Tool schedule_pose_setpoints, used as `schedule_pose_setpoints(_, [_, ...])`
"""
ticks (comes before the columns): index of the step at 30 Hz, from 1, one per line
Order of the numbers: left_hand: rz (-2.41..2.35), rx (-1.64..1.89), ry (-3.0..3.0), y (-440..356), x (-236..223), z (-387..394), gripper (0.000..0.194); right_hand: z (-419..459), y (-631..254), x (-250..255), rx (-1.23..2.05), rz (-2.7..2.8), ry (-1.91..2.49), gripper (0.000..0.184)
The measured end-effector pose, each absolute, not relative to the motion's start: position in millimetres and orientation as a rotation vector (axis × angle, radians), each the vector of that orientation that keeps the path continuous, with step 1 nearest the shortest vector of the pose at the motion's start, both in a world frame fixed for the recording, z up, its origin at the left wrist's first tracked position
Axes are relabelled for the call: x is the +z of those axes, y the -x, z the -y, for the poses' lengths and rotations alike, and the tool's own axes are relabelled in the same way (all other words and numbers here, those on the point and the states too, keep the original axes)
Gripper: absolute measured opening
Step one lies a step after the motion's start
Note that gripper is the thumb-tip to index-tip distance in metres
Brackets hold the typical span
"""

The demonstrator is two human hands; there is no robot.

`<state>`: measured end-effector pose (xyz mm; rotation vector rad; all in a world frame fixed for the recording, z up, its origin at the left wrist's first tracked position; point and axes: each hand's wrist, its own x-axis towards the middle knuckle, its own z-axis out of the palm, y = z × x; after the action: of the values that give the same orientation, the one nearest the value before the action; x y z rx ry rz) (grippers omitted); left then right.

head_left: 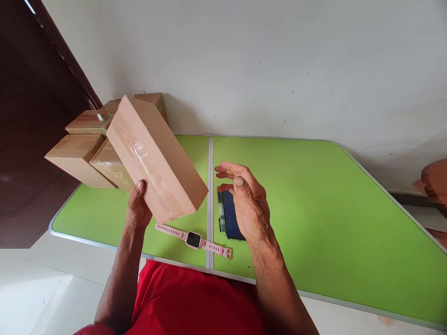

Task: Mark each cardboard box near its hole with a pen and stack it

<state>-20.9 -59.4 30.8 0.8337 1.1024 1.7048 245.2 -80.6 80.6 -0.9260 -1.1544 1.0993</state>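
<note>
I am grasping a long brown box (pixel 164 153) with my left hand (pixel 138 209). The hand is showing at eight o'clock from the middle of my view, and the box is at nine. My thumb is pressing its taped side, and the box is hiding my other fingers. I am tilting it, so its far end is pointing to eleven o'clock. My right hand (pixel 252 204) is hanging loose near five o'clock, fingers curling and thumb apart from them. It is covering part of a phone (pixel 230 218), which is lying on the green table (pixel 321 214) at six. A pink watch (pixel 193 239) is lying stretched out at seven. More brown boxes (pixel 75 160) are sitting bunched together farther out at nine o'clock.
</note>
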Motion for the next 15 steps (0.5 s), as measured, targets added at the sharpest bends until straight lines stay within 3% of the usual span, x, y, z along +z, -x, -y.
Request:
schedule_pose_setpoints(5, [-1.084,1.625,-1.036,-14,51,46,0.065,66,-239,71,1.256,1.201,0.979,0.087])
schedule_pose_setpoints(15, [-0.975,1.568,-1.107,-25,59,43,0.067,50,-236,36,1.679,0.682,0.725,0.060])
